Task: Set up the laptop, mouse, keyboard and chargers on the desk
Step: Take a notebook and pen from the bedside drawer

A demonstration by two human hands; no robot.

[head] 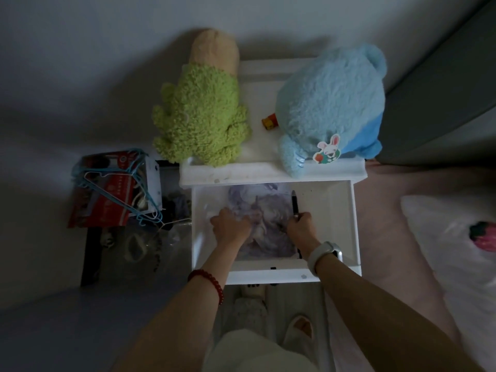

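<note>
I am leaning over an open white drawer [338, 210] pulled out from a small white nightstand [268, 171], and both my hands are reaching down into it. My left hand [230, 226] is curling its fingers onto a flat sheet with a pale purple swirling picture [268, 210] that is lying on the drawer floor; in this dim, blurred light I cannot tell whether it is pinching the sheet or only pressing it. My right hand [300, 224] is lying at the sheet's right edge with its fingers bent, right at the lower end of a black pen [294, 204], which is resting upright along that edge. 2 plush toys are sitting on the nightstand top, a green one [201, 119] and a blue one [330, 103].
</note>
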